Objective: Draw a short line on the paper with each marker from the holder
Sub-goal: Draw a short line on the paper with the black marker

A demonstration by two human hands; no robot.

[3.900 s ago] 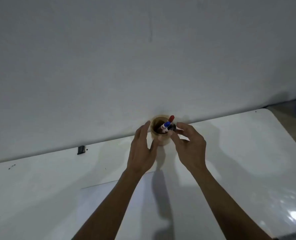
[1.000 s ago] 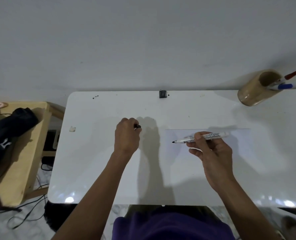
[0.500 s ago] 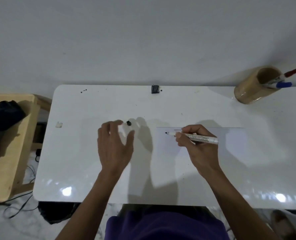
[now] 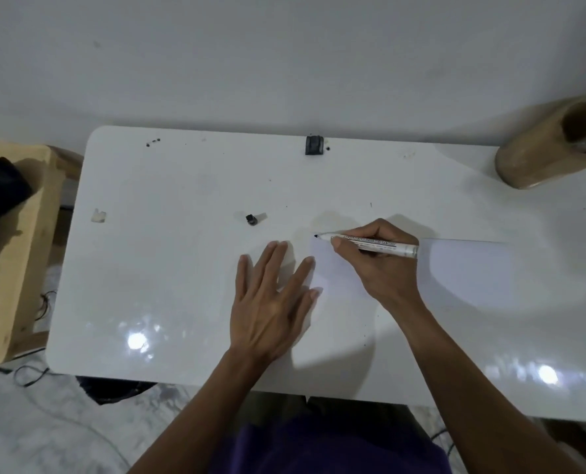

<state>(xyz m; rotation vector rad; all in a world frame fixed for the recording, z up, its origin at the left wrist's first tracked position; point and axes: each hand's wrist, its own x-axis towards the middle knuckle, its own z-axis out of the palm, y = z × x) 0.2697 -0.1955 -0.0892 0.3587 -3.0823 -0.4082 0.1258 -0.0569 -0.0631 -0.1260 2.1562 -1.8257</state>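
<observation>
Your right hand (image 4: 384,265) grips the uncapped black marker (image 4: 370,243) in a writing hold, its tip at the paper's (image 4: 469,268) far left corner, though whether it touches the sheet is hard to tell. Your left hand (image 4: 271,302) lies flat and empty with fingers spread, just left of the paper. The cap (image 4: 251,219) sits beyond it. The holder (image 4: 551,145) stands at the surface's (image 4: 168,268) far right edge.

My glossy white table (image 4: 168,275) meets a plain white wall (image 4: 284,56); beside it, perhaps a wooden stool (image 4: 14,254).
</observation>
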